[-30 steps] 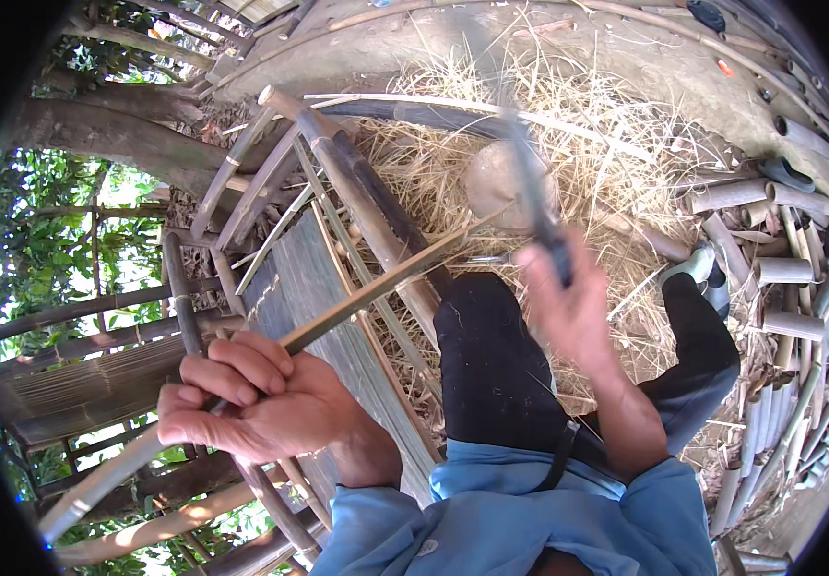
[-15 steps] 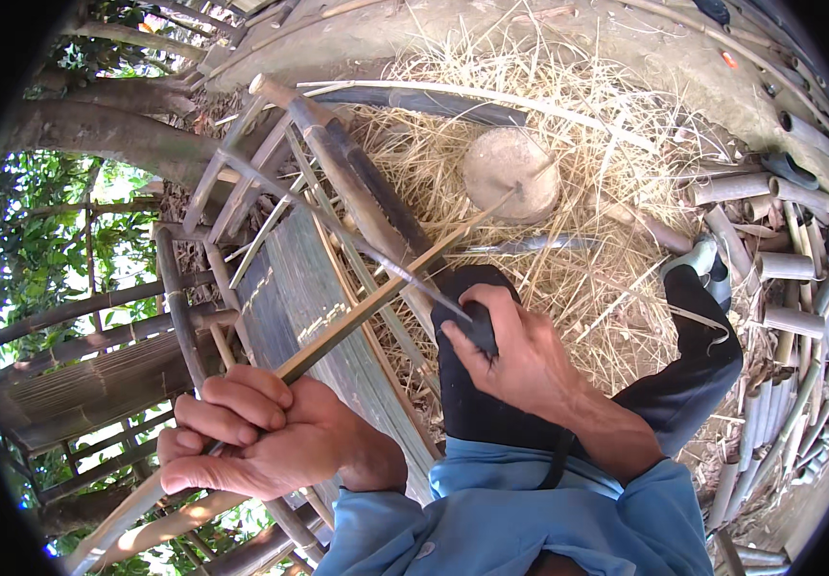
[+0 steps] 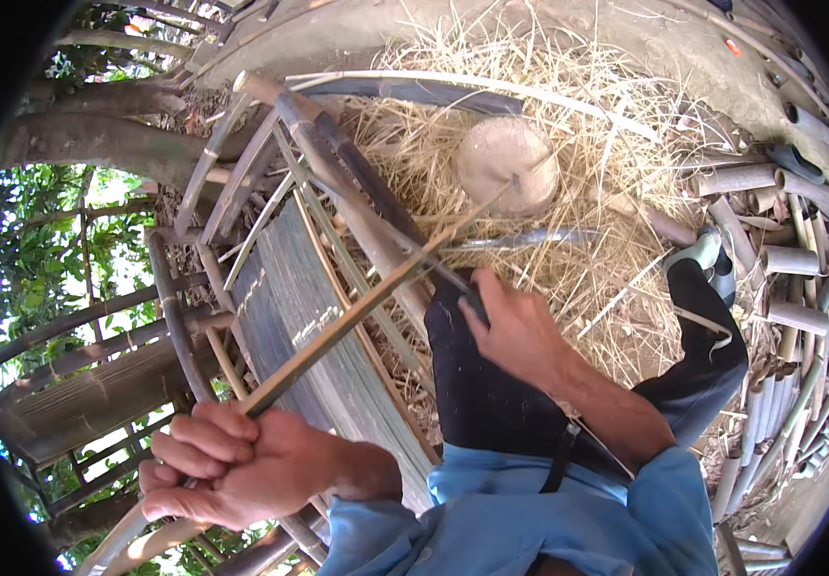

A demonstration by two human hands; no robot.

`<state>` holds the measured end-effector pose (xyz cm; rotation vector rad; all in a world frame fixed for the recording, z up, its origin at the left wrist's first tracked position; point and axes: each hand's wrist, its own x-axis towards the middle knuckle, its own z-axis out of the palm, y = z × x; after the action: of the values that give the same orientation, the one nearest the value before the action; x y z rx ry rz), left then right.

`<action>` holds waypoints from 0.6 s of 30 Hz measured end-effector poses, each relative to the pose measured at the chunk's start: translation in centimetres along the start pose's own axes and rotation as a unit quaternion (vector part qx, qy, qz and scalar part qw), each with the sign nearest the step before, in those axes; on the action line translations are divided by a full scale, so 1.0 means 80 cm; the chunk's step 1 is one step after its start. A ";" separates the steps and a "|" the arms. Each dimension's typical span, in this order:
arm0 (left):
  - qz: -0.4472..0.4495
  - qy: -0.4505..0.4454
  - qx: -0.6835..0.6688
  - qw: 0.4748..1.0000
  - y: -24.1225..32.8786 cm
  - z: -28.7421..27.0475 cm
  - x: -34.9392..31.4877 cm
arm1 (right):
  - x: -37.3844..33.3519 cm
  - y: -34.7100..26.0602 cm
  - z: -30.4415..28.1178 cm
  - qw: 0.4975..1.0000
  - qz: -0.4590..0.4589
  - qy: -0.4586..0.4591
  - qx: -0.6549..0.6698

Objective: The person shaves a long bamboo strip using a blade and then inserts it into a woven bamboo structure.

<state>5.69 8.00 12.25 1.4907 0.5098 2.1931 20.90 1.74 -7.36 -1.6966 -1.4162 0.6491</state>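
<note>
1. Head view: the left hand [image 3: 232, 461] was closed in a full fist around the near end of a long bamboo strip [image 3: 357, 322], which ran up and to the right, its thin far tip reaching a round wooden block [image 3: 508, 165].
2. The right hand [image 3: 520, 331] was wrapped tight around the handle of a dark blade [image 3: 429, 264]; the blade met the bamboo strip about midway along its length, just above the person's knee.
3. The wooden block sat on a bed of dry straw [image 3: 578, 106], well apart from both hands.
4. A stack of flat grey slats [image 3: 314, 317] and a frame of bamboo poles [image 3: 338, 173] lay under and to the left of the strip, with green foliage [image 3: 40, 250] beyond.
5. Cut bamboo tubes [image 3: 779, 250] were piled along the right edge, near the person's foot.
6. Dark trousers [image 3: 491, 403] and a blue shirt [image 3: 530, 518] filled the lower middle, hiding the ground beneath.
</note>
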 end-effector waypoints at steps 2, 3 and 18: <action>0.004 0.046 0.039 0.998 -0.008 -0.002 -0.002 | -0.019 -0.024 -0.004 0.998 -0.062 -0.011 0.014; 0.000 0.048 0.040 0.998 -0.008 -0.005 -0.002 | -0.020 -0.036 -0.012 0.994 -0.103 -0.021 0.007; -0.026 -0.104 -0.080 0.991 -0.010 -0.043 0.028 | -0.003 0.024 0.008 0.996 -0.080 -0.009 0.050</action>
<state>1.87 9.72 12.32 1.5760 0.2937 1.9610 21.40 1.59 -9.34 -1.4874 -1.4893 0.6362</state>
